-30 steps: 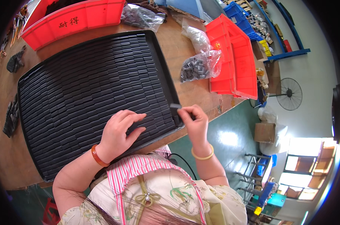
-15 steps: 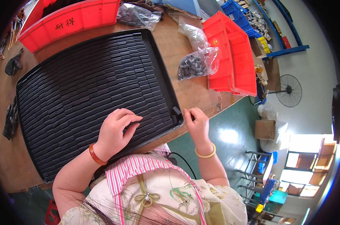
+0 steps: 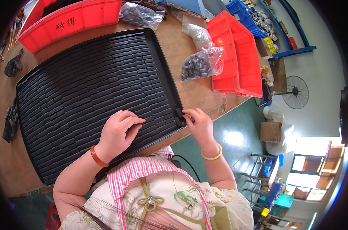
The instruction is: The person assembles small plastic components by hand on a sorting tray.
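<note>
A large black tray lies on the table, filled with rows of short black tube-like pieces. My left hand hovers over the tray's near rows, its fingers curved and the thumb apart from the index finger, with nothing visible between them. At the near right corner of the tray, my right hand has its thumb and index finger closed together at the rim. Their tips meet a small loose black piece in the bare strip beside the rows. The fingers partly hide this grip.
A red bin stands beyond the tray, another red bin to the right. A clear bag of grey pieces lies beside it. Dark gloves rest at the left. The table edge runs close in front of me.
My right hand has moved slightly left, bringing its fingertips from outside the tray's rim to the loose black piece at the corner. My left hand has hardly moved.
</note>
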`<state>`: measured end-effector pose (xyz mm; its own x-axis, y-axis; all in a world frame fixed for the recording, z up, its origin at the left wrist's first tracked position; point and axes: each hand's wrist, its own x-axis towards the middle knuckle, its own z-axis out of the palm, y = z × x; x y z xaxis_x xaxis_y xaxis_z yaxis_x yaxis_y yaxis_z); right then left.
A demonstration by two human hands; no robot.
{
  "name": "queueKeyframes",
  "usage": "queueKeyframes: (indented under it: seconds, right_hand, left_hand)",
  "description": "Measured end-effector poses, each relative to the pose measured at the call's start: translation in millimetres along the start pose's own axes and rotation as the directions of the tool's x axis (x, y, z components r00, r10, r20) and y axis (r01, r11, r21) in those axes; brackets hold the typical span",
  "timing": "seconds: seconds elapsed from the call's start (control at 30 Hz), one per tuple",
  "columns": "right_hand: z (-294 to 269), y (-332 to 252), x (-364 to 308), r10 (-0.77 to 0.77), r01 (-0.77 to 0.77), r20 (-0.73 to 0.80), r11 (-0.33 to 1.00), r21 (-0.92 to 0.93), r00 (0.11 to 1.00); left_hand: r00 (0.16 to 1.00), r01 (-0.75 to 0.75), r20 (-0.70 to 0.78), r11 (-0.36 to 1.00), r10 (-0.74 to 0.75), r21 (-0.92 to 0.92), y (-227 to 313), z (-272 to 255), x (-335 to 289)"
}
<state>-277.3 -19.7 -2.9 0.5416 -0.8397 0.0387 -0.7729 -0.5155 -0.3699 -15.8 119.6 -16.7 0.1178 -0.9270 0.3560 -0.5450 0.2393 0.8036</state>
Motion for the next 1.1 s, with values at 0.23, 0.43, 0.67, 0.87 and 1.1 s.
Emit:
queueKeyframes:
  seconds: [0.23, 0.43, 0.67, 0.87, 1.1]
  right_hand:
    - [10.2, 4.6, 18.0, -0.178, 0.177, 0.002, 0.977, -0.119, 0.984]
    - [16.6, 2.1, 17.0, -0.123, 0.129, -0.073, 0.988, 0.081, 0.990]
    - [8.9, -4.4, -3.1, -0.076, 0.089, 0.087, 0.983, -0.159, 0.993]
    - [4.7, -6.3, -5.4, -0.077, 0.107, 0.134, 0.966, -0.235, 0.988]
    - [-3.8, 0.1, 4.1, -0.067, 0.077, 0.153, 0.995, -0.061, 0.986]
  left_hand:
    - [1.000, -0.008, -0.012, 1.000, 0.008, 0.001, -1.2, -1.5, -0.8]
    - [1.000, -0.003, -0.004, 1.000, 0.003, -0.007, -2.2, -2.8, -0.9]
    - [1.000, -0.003, 0.005, 1.000, 0.003, 0.008, -2.9, -3.4, 0.5]
    - [1.000, -0.006, 0.006, 1.000, 0.006, 0.011, -2.5, -3.2, 0.6]
    - [1.000, -0.008, 0.009, 1.000, 0.007, 0.020, -1.6, -2.8, 1.7]
